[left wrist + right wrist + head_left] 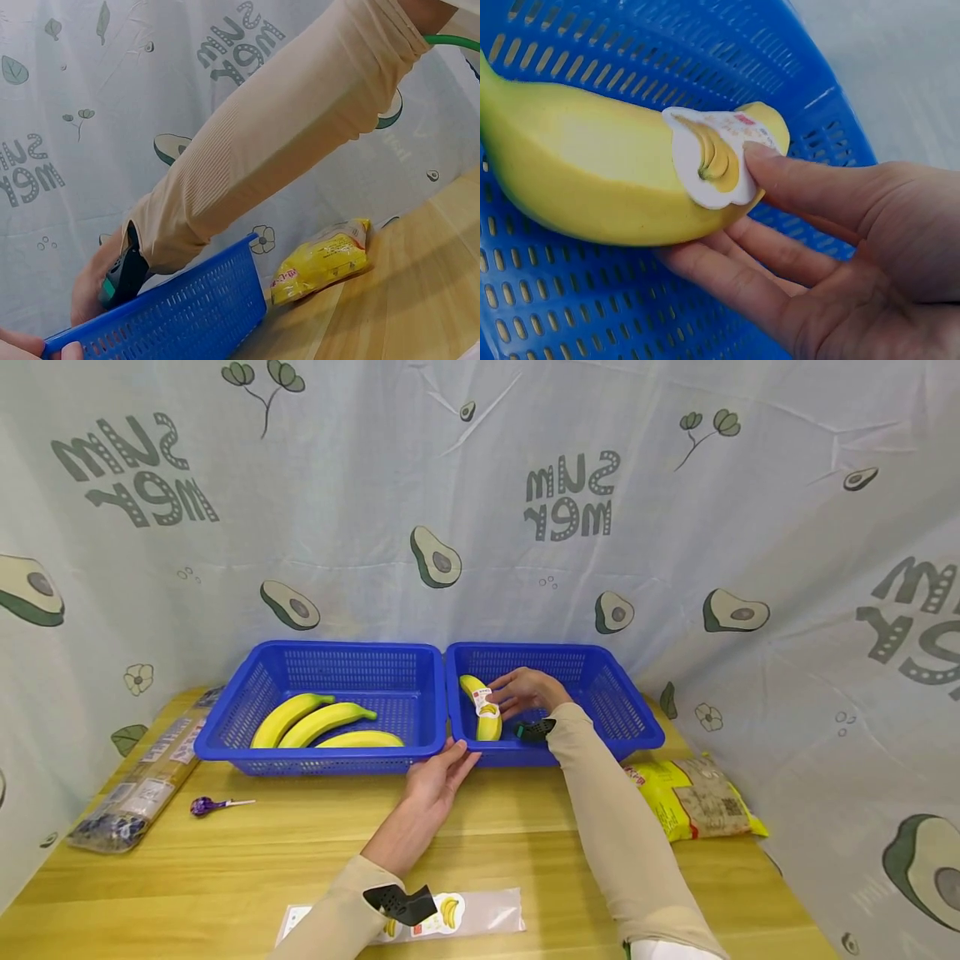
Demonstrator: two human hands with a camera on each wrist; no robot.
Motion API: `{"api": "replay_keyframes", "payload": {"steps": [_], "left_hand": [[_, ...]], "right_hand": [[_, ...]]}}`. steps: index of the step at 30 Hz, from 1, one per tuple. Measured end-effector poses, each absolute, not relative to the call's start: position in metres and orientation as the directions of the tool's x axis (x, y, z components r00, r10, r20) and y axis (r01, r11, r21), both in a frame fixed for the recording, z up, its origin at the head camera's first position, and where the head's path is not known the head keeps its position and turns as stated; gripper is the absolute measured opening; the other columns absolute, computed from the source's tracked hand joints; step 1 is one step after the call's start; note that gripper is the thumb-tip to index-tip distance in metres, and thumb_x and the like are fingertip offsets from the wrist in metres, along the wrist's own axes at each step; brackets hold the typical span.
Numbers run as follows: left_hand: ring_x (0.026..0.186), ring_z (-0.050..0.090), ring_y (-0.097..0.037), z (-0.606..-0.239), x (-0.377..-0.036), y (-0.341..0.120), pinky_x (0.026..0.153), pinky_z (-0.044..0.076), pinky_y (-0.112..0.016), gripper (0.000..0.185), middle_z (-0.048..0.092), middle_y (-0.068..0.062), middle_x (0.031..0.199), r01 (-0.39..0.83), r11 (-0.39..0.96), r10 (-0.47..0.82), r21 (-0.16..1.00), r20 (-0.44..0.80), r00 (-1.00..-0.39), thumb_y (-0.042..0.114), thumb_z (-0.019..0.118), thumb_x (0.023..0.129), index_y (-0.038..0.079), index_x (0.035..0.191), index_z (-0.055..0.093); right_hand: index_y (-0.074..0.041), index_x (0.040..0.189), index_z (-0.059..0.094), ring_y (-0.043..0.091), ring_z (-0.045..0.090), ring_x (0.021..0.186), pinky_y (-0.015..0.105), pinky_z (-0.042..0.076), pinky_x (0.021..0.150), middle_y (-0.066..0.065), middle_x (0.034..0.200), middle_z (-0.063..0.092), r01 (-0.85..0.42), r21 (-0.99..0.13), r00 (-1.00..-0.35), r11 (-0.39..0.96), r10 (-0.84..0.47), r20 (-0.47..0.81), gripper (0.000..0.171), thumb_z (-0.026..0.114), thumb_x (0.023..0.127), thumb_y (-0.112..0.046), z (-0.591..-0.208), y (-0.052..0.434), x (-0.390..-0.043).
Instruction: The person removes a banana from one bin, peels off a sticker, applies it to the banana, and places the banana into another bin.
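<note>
Nearest, a flat clear plastic sleeve [480, 914] printed with bananas lies on the smooth, pale wooden table [247, 860]. Left hand [435, 777]: forearm in a ribbed beige sleeve, fingers straight and relaxed, fingertips touching the front rim where the two baskets meet; it holds nothing. Small purple lollipop [213, 806] lies well to the left, beside a long clear packet [138, 789]. Crinkled yellow bag [693, 797] lies at the right, just beside the right basket [622, 706], a blue perforated plastic tub. Right hand [528, 691]: reaches into that basket, fingers curled under a curved, smooth yellow banana [592, 180] and thumb pressing its white paper sticker [709, 157]. Left basket [247, 710], same make, holds three bananas [322, 727]. Behind, a creased cloth backdrop [480, 510] printed with avocados.
</note>
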State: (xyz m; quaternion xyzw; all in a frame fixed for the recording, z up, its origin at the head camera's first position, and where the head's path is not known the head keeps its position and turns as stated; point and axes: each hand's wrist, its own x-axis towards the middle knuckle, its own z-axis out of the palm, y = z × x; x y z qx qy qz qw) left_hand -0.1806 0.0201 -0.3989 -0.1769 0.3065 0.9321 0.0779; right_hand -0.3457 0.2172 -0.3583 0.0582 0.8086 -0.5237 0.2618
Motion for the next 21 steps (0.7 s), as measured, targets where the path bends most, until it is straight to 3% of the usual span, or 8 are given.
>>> {"api": "replay_keyframes", "payload": {"steps": [11, 21], "left_hand": [[0.1, 0.069, -0.025, -0.4006, -0.1797, 0.0166, 0.102, 0.061, -0.043, 0.036, 0.05, -0.015, 0.124, -0.263, -0.803, 0.045, 0.535, -0.385, -0.922, -0.014, 0.059, 0.103, -0.01, 0.136, 0.047], [0.102, 0.068, -0.026, -0.3994, -0.181, 0.0184, 0.105, 0.058, -0.044, 0.046, 0.049, -0.016, 0.127, -0.262, -0.808, 0.054, 0.528, -0.376, -0.925, -0.015, 0.058, 0.103, -0.012, 0.146, 0.041]], "right_hand": [[0.003, 0.154, 0.053, 0.03, 0.077, 0.101, 0.041, 0.066, 0.091, 0.024, 0.129, 0.07, 0.364, -0.799, -0.855, 0.478, -0.169, -0.491, 0.053, 0.07, 0.104, -0.004, -0.3588, 0.2113, -0.341], [0.003, 0.151, 0.057, 0.03, 0.078, 0.098, 0.043, 0.066, 0.091, 0.027, 0.136, 0.067, 0.384, -0.786, -0.858, 0.484, -0.129, -0.498, 0.05, 0.071, 0.103, -0.002, -0.3632, 0.2135, -0.3428]]}}
